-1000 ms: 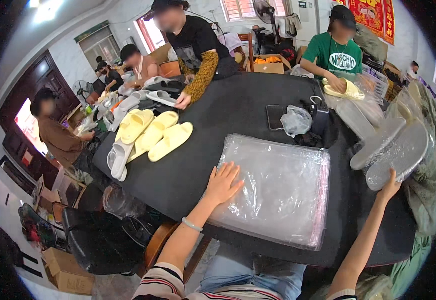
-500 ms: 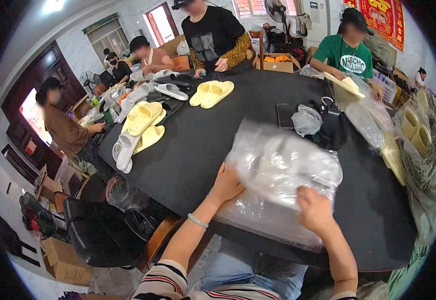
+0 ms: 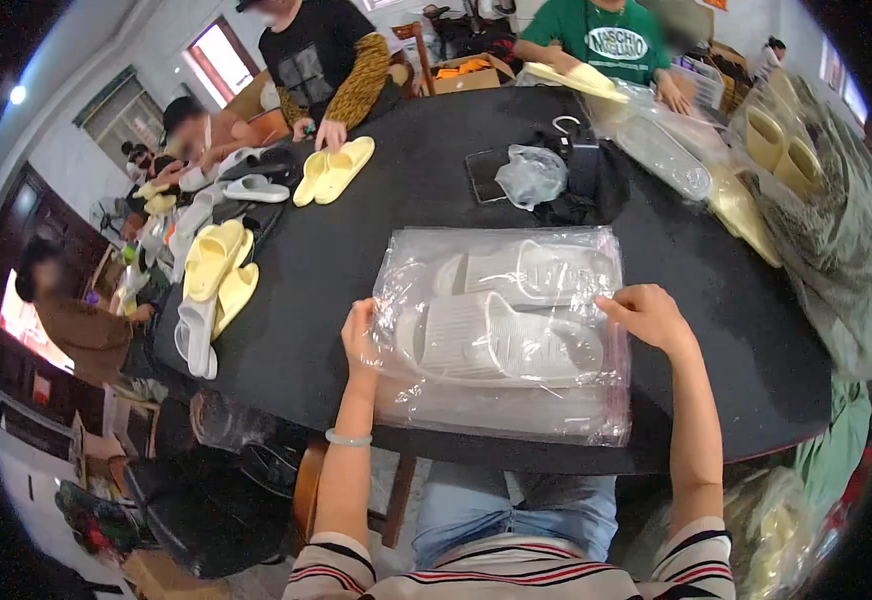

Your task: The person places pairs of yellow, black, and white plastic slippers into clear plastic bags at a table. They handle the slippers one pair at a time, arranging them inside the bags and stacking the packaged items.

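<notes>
A clear plastic bag [image 3: 426, 250] lies in front of me with a pair of pale grey slippers [image 3: 461, 335] inside it, one beside the other. My left hand [image 3: 359, 335] is closed on the bag's left edge, its fingertips partly hidden. At the opposite side, my right hand [image 3: 651, 315] pinches the bag's right edge between thumb and fingers. Under the filled bag, a stack of flat clear bags [image 3: 516, 420] reaches toward the table's near edge.
Beyond the bag on the black table [image 3: 396, 190] are a crumpled plastic bag [image 3: 531, 178], a dark flat device [image 3: 486, 175] and a black object [image 3: 583, 165]. Yellow slippers [image 3: 221, 270] lie left. Bagged slippers [image 3: 666, 160] lie right. Several people work around the table.
The slipper bag has come nearer, turned straight and settled flat on the stack. My right hand moved up to its right edge. A co-worker's hand now touches the yellow slippers at the far side.
</notes>
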Demonstrator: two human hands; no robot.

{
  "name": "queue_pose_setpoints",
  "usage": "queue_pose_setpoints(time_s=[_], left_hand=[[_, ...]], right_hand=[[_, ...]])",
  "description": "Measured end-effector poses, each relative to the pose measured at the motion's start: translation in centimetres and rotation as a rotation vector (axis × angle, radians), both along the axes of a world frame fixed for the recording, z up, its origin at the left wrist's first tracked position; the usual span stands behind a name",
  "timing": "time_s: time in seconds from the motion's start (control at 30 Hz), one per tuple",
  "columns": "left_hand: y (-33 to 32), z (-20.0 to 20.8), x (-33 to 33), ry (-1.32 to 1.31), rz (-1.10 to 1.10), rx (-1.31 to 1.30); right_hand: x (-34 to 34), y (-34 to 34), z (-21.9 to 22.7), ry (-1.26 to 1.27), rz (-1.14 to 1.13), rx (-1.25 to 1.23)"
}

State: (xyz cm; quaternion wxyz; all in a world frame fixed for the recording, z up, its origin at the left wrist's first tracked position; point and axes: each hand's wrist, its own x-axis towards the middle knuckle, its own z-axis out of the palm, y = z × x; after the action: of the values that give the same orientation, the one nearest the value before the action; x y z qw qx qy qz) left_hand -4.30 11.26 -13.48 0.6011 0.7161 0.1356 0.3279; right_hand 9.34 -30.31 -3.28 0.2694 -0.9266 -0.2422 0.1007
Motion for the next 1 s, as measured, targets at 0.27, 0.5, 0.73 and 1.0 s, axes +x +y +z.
queue_pose_setpoints(time_s=[0.27, 0.5, 0.73, 1.0], left_hand=[[0.0, 1.8, -0.6, 0.072, -0.248, -0.358], [0.0, 2.5, -1.0, 0.057, -0.344, -0.393], [0.8, 1.3, -0.9, 0.032, -0.306, -0.295], [1.4, 1.2, 0.1, -0.02, -0.18, -0.326]], right_hand=[[-0.7, 1.7, -2.0, -0.108, -0.025, 0.128], [1.7, -0.5, -3.1, -0.061, -0.172, -0.071], [2.1, 0.2, -2.7, 0.591, 0.1, 1.126], [1.8, 1.6, -4.7, 1.062, 0.43, 1.567]])
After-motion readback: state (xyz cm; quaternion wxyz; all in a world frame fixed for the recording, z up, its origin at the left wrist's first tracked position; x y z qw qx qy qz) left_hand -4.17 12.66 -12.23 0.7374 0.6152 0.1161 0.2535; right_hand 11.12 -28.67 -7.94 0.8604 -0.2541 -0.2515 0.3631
